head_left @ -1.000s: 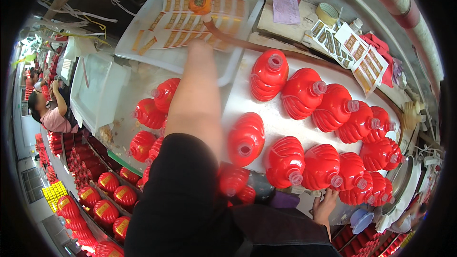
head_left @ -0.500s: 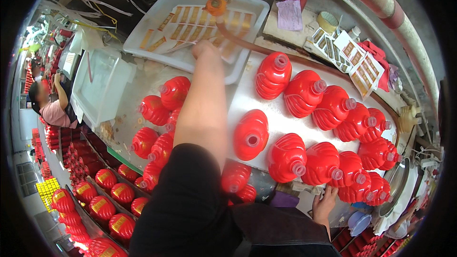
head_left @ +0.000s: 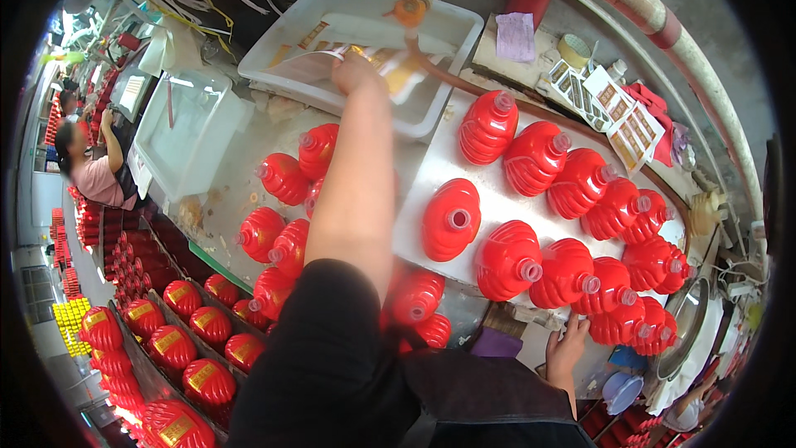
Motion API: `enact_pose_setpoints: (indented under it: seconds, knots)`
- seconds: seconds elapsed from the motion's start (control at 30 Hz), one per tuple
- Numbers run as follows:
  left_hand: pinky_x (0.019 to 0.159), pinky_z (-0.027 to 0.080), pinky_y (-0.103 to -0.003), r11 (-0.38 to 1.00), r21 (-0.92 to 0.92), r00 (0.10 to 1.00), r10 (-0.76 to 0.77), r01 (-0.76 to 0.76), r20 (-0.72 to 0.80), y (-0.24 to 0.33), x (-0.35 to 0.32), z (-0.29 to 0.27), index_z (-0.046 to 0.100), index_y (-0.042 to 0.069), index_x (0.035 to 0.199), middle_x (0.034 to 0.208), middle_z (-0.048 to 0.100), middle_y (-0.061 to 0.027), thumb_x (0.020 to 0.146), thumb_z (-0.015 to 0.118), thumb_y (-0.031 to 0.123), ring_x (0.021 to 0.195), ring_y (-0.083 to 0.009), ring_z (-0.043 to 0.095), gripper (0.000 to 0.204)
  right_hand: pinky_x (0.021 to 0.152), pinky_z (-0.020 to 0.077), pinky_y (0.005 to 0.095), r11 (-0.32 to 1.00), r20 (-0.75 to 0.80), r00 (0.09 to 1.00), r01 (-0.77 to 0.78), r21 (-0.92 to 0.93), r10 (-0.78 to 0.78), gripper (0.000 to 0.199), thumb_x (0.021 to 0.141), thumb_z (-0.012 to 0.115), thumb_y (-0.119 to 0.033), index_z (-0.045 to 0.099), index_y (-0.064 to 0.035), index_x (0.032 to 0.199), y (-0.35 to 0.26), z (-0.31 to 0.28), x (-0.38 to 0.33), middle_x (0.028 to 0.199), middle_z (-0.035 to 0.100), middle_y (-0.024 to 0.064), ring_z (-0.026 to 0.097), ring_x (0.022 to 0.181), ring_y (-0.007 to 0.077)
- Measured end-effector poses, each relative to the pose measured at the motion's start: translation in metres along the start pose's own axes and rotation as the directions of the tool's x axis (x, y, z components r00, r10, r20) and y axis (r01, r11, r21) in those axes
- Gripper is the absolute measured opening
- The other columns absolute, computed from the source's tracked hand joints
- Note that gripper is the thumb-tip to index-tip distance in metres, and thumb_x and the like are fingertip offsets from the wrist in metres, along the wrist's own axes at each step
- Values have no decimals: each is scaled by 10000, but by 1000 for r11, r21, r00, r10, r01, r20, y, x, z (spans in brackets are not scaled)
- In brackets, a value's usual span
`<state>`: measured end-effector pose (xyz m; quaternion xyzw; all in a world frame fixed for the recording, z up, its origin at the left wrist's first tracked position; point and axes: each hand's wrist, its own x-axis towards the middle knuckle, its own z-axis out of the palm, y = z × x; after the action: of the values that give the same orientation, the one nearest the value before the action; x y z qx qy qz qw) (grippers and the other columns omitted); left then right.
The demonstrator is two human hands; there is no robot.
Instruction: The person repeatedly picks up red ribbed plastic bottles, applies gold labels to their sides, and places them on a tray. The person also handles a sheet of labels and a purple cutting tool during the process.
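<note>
Sheet [head_left: 400, 81] was lying mostly flat in the tub [head_left: 414, 126] a second ago; now one side's curled up, and your left hand [head_left: 358, 73] looks to be pinching that edge. It's still inside the tub, partly under the hose [head_left: 431, 65], so I'd peel slowly and steer clear of that. Looks wet, so yanking could probably crease or tear it. Your right hand [head_left: 565, 353] is loose at the table [head_left: 228, 199] edge beside the bottles [head_left: 615, 321], apparently gripping nothing; maybe use it for support.
</note>
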<state>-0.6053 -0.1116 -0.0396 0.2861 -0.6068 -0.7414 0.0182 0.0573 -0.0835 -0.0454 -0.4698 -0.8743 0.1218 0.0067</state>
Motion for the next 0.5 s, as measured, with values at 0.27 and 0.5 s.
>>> enact_pose_setpoints:
  seconds: [0.27, 0.5]
  knots:
    - [845, 584, -485, 936, -351, 963, 63, 33, 260, 59, -31, -57, 565, -17, 1208, 1136, 636, -157, 945, 460, 33, 999, -329, 677, 287, 824, 502, 508, 1000, -11, 1000, -1, 7, 1, 665, 769, 680, -8, 504, -23, 1410, -1, -1, 0, 1120, 494, 231, 581, 1005, 452]
    - [802, 622, -515, 923, -381, 926, 191, -57, 325, 118, -52, -107, 536, -27, 1216, 1101, 639, -186, 912, 494, -30, 953, -344, 705, 307, 788, 513, 494, 1000, -30, 999, 19, 9, -19, 753, 768, 676, -9, 459, -62, 1487, -2, -1, 1, 1097, 479, 223, 601, 960, 442]
